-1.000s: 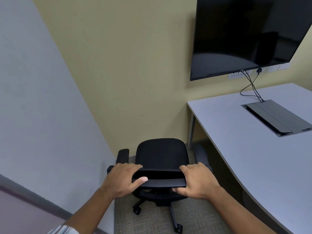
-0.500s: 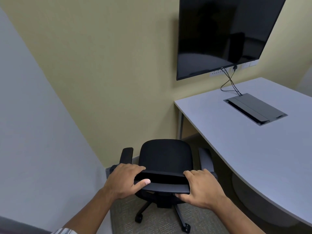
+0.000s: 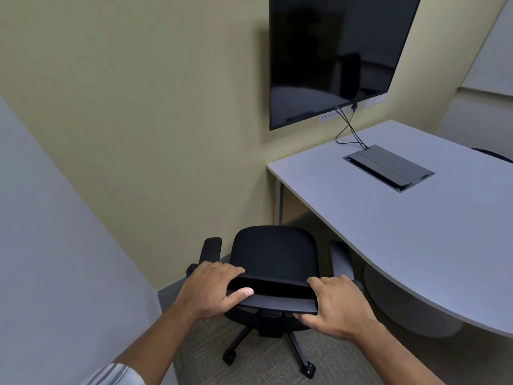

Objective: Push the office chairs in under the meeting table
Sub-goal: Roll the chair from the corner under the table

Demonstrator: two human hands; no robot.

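Two hands grip the top edge of a black office chair (image 3: 274, 257) that stands beside the corner of the grey tabletop (image 3: 416, 218).

Left hand (image 3: 212, 290) and right hand (image 3: 337, 305) each close over one end of the backrest's upper rail, fingers (image 3: 222, 269) curled over the far side and thumbs pressed on the near face. Relative to the tabletop, the chair sits just off its left edge, near the metal leg, not yet tucked under; its right armrest (image 3: 340, 259) lies close to the curved rim. On the tabletop a dark cable box (image 3: 388, 168) is recessed, with cables running up to the wall-mounted screen (image 3: 333, 51) above its far end. Carpet covers the floor beneath the castors.
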